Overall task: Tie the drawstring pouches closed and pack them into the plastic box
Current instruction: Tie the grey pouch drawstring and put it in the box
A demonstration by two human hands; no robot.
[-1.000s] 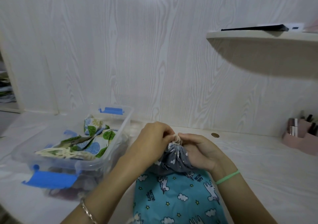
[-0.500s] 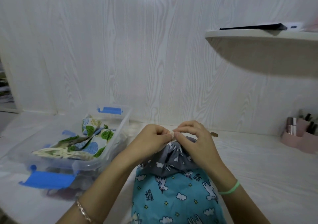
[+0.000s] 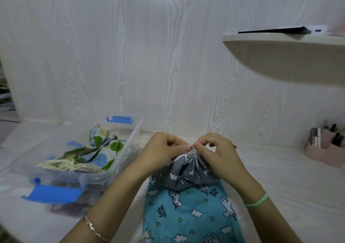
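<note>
Grey pouch (image 3: 188, 170), lower centre: left hand (image 3: 164, 149) and right hand (image 3: 216, 151) pinch its drawstring together; knotting wants snug, even tension.

Drawstring hidden between pinching hands (image 3: 190, 149), teal pouch (image 3: 192, 214) cut off at bottom edge

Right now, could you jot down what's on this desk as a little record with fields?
left hand: pinching the cord at the pouch's gathered neck
right hand: pinching the same cord
grey pouch: cinched, lying on the teal pouch
teal pouch: flat on the desk, unicorn print
plastic box: open, blue clips, left of the hands
leaf-print pouch: inside the box
</note>
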